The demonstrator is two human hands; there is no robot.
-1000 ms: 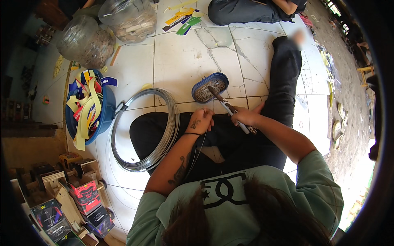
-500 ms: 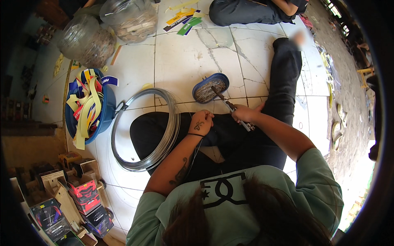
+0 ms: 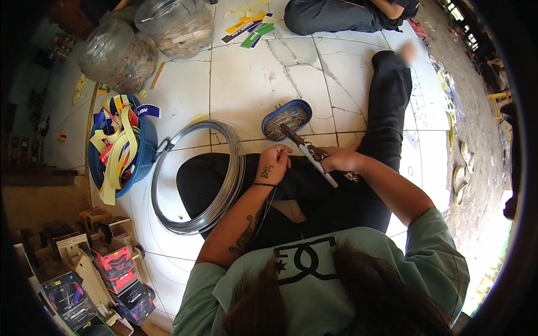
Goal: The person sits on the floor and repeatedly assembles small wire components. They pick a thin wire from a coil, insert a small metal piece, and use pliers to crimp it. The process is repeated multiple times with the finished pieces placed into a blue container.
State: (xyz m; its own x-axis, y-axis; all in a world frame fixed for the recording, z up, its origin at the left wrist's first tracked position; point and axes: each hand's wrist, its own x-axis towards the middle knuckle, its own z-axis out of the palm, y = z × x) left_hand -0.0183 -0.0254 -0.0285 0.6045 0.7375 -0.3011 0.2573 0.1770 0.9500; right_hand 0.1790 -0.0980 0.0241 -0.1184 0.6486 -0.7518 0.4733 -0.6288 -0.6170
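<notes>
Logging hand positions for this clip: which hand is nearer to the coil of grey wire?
Left. The left hand sits just right of the coil of grey wire, close to its rim. The right hand, holding the pliers, is farther right, beyond the left hand.

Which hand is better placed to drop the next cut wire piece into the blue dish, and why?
Probably the right hand: its pliers already point at the blue dish, while the left hand sits further back, pinching wire.

- One coil of grey wire (image 3: 196, 179) lay at centre left.
- One small blue oval tin (image 3: 287, 119) sat at upper centre.
- One pair of pliers (image 3: 308, 154) was there.
- Two clear plastic bags (image 3: 120, 56) stood at upper left.
- One blue bucket (image 3: 147, 148) of strips stood at left.
</notes>
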